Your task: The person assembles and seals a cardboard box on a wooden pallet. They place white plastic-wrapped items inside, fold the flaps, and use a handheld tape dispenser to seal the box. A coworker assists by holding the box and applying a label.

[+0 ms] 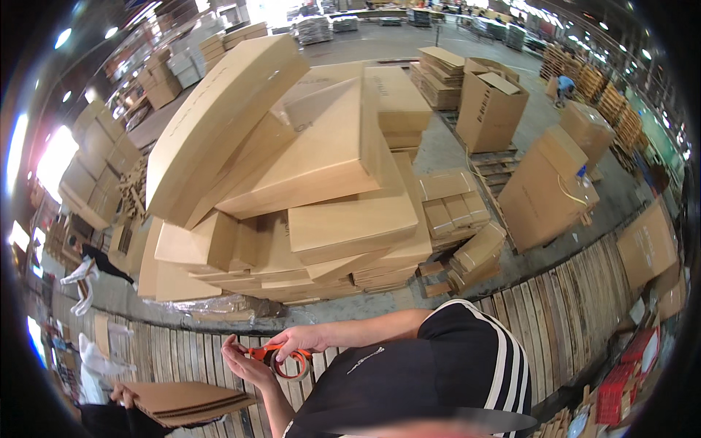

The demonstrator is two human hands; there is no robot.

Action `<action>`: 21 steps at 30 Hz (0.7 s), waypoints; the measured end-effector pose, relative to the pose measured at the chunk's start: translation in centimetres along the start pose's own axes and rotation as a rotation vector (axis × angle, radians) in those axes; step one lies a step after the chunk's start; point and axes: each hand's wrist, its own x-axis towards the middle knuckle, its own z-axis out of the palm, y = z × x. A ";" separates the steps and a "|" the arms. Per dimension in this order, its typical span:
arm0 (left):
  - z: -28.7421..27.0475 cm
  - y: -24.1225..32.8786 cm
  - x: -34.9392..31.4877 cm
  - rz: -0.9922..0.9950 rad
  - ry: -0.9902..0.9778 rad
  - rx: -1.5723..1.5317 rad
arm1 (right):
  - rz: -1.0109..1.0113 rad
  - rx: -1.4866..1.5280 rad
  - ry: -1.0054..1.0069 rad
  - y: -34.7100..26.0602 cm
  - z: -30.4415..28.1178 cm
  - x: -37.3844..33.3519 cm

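My right hand (301, 338) is closed on an orange tape dispenser (301, 355), which carries a round roll of tape (292, 366). Just left of it, my left hand (248, 367) is held palm up at the dispenser's front end, its fingers stretched out and apart from a grip. Whether its fingertips touch the tape's loose end is too small to tell. Beyond both hands rises a large, untidy pile of brown cardboard boxes (307, 168), several lying tilted across one another.
A slatted wooden platform (562, 314) runs across in front of me. At the lower left, another person's hand (125, 395) holds flat cardboard sheets (182, 400). Tall cartons (540, 190) stand on pallets at the right, with red crates (621, 383) nearer. Another person (102, 259) stands far left.
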 end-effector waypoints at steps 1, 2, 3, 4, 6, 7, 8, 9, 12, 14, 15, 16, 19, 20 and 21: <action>1.2 0.3 0.1 0.048 -0.012 0.010 | -0.031 -0.016 -0.004 -0.4 -0.3 -0.6; 2.1 0.8 0.1 0.096 -0.021 0.023 | -0.049 -0.035 -0.003 -0.9 -0.6 -1.3; 2.6 1.5 0.1 0.085 -0.099 0.002 | -0.068 -0.050 -0.012 -1.4 -1.0 -2.0; 3.4 2.0 0.0 0.063 -0.168 -0.048 | -0.092 -0.062 -0.027 -1.9 -1.5 -2.8; 5.1 2.9 -0.4 0.059 -0.309 -0.138 | -0.112 -0.115 -0.019 -2.7 -2.4 -4.3; 5.6 3.4 -0.7 0.019 -0.360 -0.124 | -0.123 -0.156 -0.022 -3.1 -2.9 -5.0; 6.1 3.7 -1.1 0.006 -0.408 -0.123 | -0.132 -0.197 -0.026 -3.4 -3.5 -5.5; 6.6 4.0 -1.4 0.000 -0.453 -0.120 | -0.127 -0.190 -0.040 -3.7 -4.1 -6.1; 7.7 4.6 -1.7 0.008 -0.627 -0.101 | -0.131 -0.182 -0.073 -3.7 -5.6 -7.3; 8.3 5.1 -2.1 -0.008 -0.761 -0.090 | -0.128 -0.222 -0.023 -3.5 -6.2 -7.7; 8.5 5.3 -2.6 -0.071 -0.791 -0.083 | -0.155 -0.223 -0.072 -3.6 -6.6 -8.2; 8.8 5.4 -3.0 -0.089 -0.803 -0.053 | -0.137 -0.250 -0.079 -3.6 -7.0 -8.7; 9.6 5.2 -4.2 -0.091 -0.811 0.023 | -0.100 -0.268 -0.114 -3.6 -8.1 -9.8; 9.8 5.1 -4.5 -0.110 -0.793 0.036 | -0.138 -0.245 -0.163 -3.6 -8.5 -10.1; 10.1 5.0 -4.9 -0.116 -0.776 0.048 | -0.056 -0.262 -0.103 -3.7 -8.9 -10.2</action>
